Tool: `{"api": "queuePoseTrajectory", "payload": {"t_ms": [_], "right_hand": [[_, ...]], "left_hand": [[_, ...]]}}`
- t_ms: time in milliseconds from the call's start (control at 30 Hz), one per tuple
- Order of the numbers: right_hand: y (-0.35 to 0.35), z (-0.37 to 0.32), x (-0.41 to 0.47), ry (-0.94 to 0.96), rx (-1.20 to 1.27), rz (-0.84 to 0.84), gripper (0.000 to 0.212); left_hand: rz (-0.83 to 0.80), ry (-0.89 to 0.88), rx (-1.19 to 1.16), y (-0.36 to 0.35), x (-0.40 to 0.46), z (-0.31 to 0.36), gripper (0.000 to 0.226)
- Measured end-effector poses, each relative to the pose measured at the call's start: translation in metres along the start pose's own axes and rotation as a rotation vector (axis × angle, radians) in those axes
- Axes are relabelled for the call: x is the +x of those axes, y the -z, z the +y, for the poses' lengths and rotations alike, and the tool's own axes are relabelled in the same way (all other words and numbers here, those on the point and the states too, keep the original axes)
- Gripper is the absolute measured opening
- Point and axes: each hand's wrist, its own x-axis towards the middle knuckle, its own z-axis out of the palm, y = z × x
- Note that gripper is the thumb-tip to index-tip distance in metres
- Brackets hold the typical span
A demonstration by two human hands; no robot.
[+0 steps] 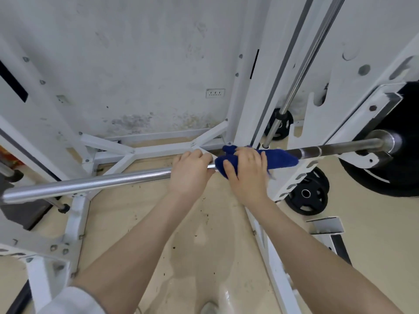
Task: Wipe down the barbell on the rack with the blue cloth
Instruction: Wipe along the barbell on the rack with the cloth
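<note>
A steel barbell [95,183] runs across the view from lower left to upper right, resting on the white rack [294,177]. My left hand [189,172] is wrapped around the bar near its middle. Just to its right, my right hand [246,172] presses the blue cloth [280,158] around the bar. The cloth covers a short stretch of the shaft and sticks out to the right of my fingers. A large black weight plate [392,173] hangs on the right end of the bar.
White rack uprights and base braces [145,152] surround the bar. A chrome guide rod [301,71] slants up at right. Smaller black plates [307,193] lean on the floor by the right upright. A stained wall [136,64] stands behind; the floor is beige.
</note>
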Motion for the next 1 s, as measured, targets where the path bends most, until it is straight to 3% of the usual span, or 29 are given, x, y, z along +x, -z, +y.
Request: {"api": "queuePoseTrajectory", "payload": {"t_ms": [100, 267, 333, 433, 533, 633, 733, 833, 900, 1000], "right_hand": [[0.009, 0.021, 0.014, 0.1, -0.111, -0.059, 0.044], [0.005, -0.003, 0.022, -0.086, -0.173, -0.019, 0.038], [-0.007, -0.017, 0.008, 0.08, -0.202, 0.063, 0.038], [0.0, 0.004, 0.013, 0.278, -0.232, 0.014, 0.032], [0.016, 0.031, 0.029, 0.114, -0.278, -0.041, 0.024], [0.009, 0.018, 0.023, -0.029, -0.244, 0.064, 0.017], [-0.013, -0.002, 0.005, 0.235, -0.247, 0.106, 0.024], [-0.005, 0.015, 0.016, 0.464, -0.315, -0.013, 0.037], [0.007, 0.034, 0.027, 0.297, -0.34, -0.029, 0.045], [0.021, 0.042, 0.034, -0.062, -0.224, 0.126, 0.036]], "left_hand": [[-0.002, 0.031, -0.001, -0.003, 0.001, 0.002, 0.028], [-0.01, 0.076, -0.041, 0.002, 0.002, 0.004, 0.025], [-0.026, 0.067, -0.031, 0.006, 0.005, 0.004, 0.022], [-0.051, 0.034, -0.062, 0.01, 0.007, 0.0, 0.022], [-0.087, -0.003, -0.081, 0.014, 0.01, -0.002, 0.021], [-0.111, -0.034, -0.088, 0.015, 0.015, -0.003, 0.021], [-0.14, -0.058, -0.096, 0.014, 0.019, -0.007, 0.023], [-0.154, -0.069, -0.115, 0.016, 0.021, -0.009, 0.023], [-0.162, -0.084, -0.116, 0.017, 0.021, -0.01, 0.021], [-0.136, -0.106, -0.128, 0.017, 0.021, -0.012, 0.02]]}}
